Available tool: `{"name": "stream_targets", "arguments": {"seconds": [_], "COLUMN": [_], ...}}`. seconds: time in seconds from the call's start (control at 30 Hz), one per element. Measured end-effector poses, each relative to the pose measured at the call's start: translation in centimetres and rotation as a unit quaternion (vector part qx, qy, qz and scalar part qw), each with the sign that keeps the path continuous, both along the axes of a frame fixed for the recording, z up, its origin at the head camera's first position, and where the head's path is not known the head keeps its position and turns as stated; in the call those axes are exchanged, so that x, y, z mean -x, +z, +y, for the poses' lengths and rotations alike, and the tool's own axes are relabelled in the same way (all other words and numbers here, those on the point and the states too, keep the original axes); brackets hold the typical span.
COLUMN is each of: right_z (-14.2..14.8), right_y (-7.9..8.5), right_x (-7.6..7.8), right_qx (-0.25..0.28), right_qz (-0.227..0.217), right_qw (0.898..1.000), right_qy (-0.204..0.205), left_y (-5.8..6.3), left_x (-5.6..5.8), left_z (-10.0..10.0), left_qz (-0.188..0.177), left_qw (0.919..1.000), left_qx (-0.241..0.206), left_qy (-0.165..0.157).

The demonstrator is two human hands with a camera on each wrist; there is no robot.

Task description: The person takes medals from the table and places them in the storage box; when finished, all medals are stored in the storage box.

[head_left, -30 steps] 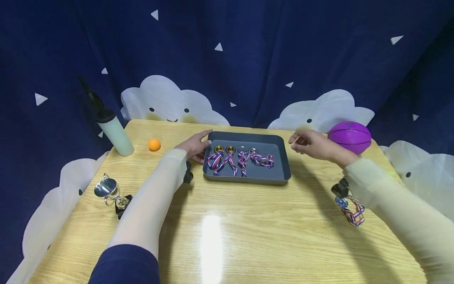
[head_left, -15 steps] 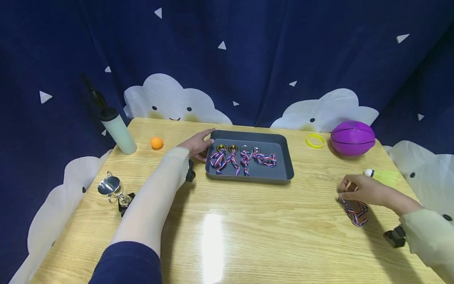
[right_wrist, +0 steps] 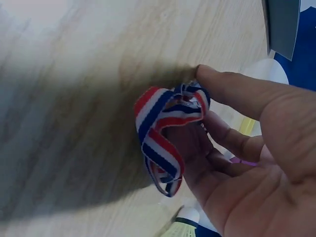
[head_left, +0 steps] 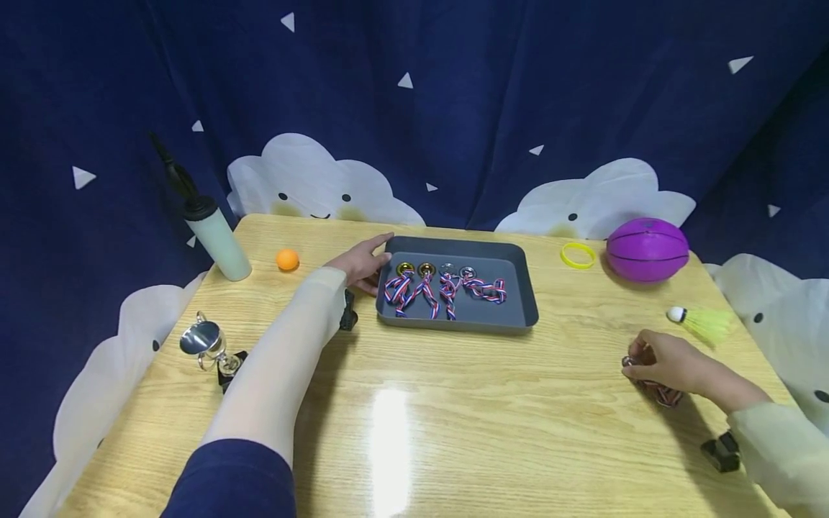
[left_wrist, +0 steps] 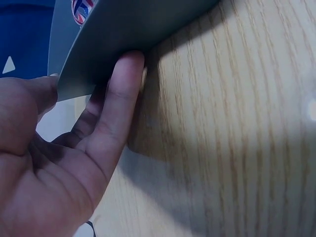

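My left hand (head_left: 358, 265) grips the left wall of a dark grey tray (head_left: 453, 327). In the left wrist view its thumb lies at the rim and the fingers press the outside, low near the tabletop. Inside the tray sit two gold medals and two silver ones, in a row with striped ribbons (head_left: 425, 296) bunched below them. At the right of the table my right hand (head_left: 667, 363) pinches a silver medal (head_left: 628, 362) between thumb and fingers. Its red, white and blue ribbon (right_wrist: 160, 133) hangs in loops under the palm in the right wrist view.
A shuttlecock (head_left: 702, 321) lies just beyond my right hand, with a purple ball (head_left: 648, 250) and yellow wristband (head_left: 578, 255) farther back. On the left are a trophy cup (head_left: 210, 345), an orange ball (head_left: 288, 260) and a pale hand pump (head_left: 220, 244).
My right hand has moved from beside the tray's right end out to the medal at the right and taken hold of it. The left hand stays on the tray.
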State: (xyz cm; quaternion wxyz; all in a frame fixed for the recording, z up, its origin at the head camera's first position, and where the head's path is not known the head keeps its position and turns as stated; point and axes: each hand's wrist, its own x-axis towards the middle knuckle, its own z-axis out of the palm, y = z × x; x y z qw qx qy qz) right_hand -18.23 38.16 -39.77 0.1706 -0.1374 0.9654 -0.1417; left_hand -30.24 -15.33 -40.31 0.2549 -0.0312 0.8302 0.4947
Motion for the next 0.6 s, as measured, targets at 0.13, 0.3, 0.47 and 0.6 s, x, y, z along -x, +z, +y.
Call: {"name": "stream_targets", "arguments": {"seconds": [0.13, 0.3, 0.47, 0.6], "right_z": [0.1, 0.1, -0.2, -0.8], "right_y": [-0.1, -0.2, 0.1, 1.2], "right_x": [-0.4, -0.6, -0.1, 0.9], "right_qx": [0.018, 0.042, 0.111, 0.184], "right_qz": [-0.012, 0.010, 0.017, -0.007], "right_qw": [1.000, 0.999, 0.994, 0.983], "right_qy": [-0.011, -0.005, 0.007, 0.010], "left_y": [0.0, 0.1, 0.2, 0.1], "left_x": [0.0, 0.0, 0.0, -0.2], "left_z": [0.0, 0.1, 0.1, 0.0], "left_qz": [0.002, 0.001, 0.002, -0.001], "left_qw": [1.0000, 1.0000, 1.0000, 1.0000], "left_qx": [0.002, -0.001, 0.000, 0.002], "left_qy": [0.000, -0.003, -0.002, 0.000]}}
